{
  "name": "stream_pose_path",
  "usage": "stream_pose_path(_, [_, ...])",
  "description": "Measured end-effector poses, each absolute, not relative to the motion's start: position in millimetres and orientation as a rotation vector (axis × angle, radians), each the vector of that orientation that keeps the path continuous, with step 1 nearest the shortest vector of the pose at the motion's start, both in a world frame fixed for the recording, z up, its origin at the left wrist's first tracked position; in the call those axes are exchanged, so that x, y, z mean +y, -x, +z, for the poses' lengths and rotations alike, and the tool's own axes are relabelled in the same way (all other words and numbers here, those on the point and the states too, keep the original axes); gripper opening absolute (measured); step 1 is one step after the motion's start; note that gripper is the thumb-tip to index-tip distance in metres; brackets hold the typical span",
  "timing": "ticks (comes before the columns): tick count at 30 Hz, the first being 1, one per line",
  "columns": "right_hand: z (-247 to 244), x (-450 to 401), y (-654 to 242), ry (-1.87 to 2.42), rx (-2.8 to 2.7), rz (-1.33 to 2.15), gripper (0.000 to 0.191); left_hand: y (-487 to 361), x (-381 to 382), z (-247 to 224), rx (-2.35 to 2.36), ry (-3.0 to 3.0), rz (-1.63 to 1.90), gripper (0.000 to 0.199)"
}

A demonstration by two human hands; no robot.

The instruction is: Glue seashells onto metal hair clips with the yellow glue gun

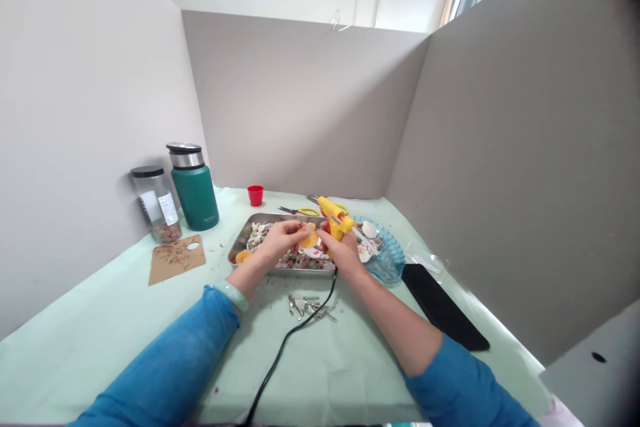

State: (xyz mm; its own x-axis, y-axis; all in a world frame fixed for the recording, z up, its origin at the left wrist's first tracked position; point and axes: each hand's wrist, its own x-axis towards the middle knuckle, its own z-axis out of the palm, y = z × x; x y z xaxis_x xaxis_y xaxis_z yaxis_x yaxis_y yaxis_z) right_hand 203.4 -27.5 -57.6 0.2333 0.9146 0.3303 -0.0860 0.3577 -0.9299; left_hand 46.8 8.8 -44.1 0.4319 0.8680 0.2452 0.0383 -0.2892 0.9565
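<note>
Head view. Left hand: thumb and fingers pinching an orange disc. Right hand: wrapped around the grip of a yellow glue gun; its fingertips lie close to the disc's rim, contact cannot be told. Both held above a metal tray, set toward the desk's far edge, roughly midway between its left and right edges.

Technique, as judged: the work seems to be positioning the disc with the gun ready. Hold it by the rim, face free; keep the nozzle, which looks to point toward the far edge, away from fingertips; squeeze gently, small bead only. Keep the black cord slack toward the near edge, off the metal clips.

Materials: disc thin, rounded, seemingly translucent. Gun apparently hard plastic, a pale, translucent glue stick projecting behind. Tray smooth, rectangular, full of small rough shells and pebble-like pieces. Blue dish to its right, clear and ribbed, with a scalloped edge. Black slab flat and matt, near the desk's right edge
</note>
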Motion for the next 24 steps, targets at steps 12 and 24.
stream_pose_path(12, [-58.3, -28.2, -202.3, 0.954, -1.136, 0.815, 0.025, -47.2, 7.9, -43.2, 0.823, -1.697, 1.046, 0.039])
stream_pose_path(24, [-55.5, -30.6, -202.5, 0.914, -1.119, 0.831, 0.023, -50.2, 1.4, -36.9, 0.844, -1.681, 1.174, 0.039])
